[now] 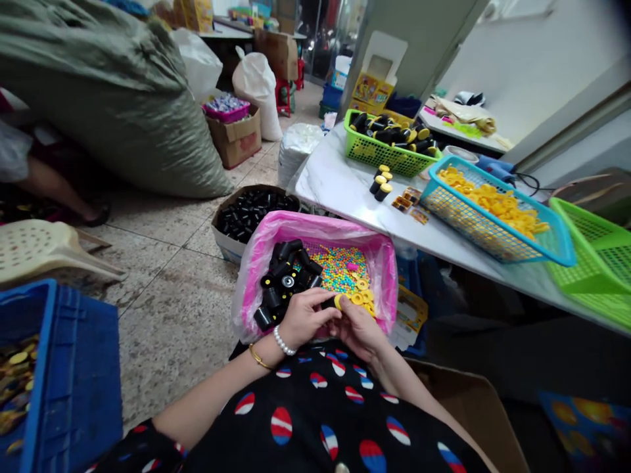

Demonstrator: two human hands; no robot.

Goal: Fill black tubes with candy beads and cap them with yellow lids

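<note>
Left hand (305,320): fingers closed narrowly around the dark body of a small capped cylinder (338,301), partly hidden by the grip
Right hand (359,326): fingers pinched at the yellow end of the same piece, thumb lying against it
Capped cylinder: between the two hands, above the near side of the pink basket (315,220)
Left wrist: pearl bracelet (282,341), with a gold bangle (258,357) further up the forearm
Pink basket: lined with clear plastic, close in front of the patterned top (320,407)
Basket's left part: loose black cylinders (280,269) in a heap
Basket's right part: many small coloured beads (342,263), with yellow rings (363,297) nearer the right hand
Carton (227,243): just beyond the basket on the left, full of black pieces
Table (335,174): bears a green basket (384,157) of black-and-yellow pieces, a small upright group of yellow-topped cylinders (382,189), and a blue basket (476,236) of yellow parts
Floor, left: blue crate (86,374) near a pale stool (42,249)
</note>
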